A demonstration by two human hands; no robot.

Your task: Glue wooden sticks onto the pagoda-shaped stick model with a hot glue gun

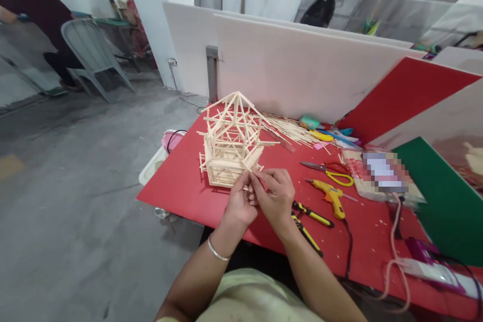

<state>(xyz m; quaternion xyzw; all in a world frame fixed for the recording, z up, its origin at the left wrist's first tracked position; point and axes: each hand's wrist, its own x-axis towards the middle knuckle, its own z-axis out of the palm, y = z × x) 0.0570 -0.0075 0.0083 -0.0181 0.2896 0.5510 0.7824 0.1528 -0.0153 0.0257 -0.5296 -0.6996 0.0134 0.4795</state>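
A model house frame (pixel 226 168) built of thin pale wooden sticks stands upright on the red tabletop (pixel 177 181), its pointed roof frame on top. At its front right corner my two hands meet, fingertips close together. My left hand (pixel 240 204) is closed in a pinch, and a short piece of thin wooden stick (pixel 246 189) shows beside its fingers. My right hand (pixel 277 193) is also pinched, at the same spot; its fingers partly cover the stick and the corner of the frame. Whether the stick touches the frame I cannot tell.
Right of my hands lie pliers (pixel 313 214), a yellow glue gun (pixel 332 198) with its cord, and yellow-handled scissors (pixel 332 173). Loose sticks (pixel 292 131) are heaped behind the model. A green board (pixel 437 201) leans at right. Another person (pixel 37 10) is at far left.
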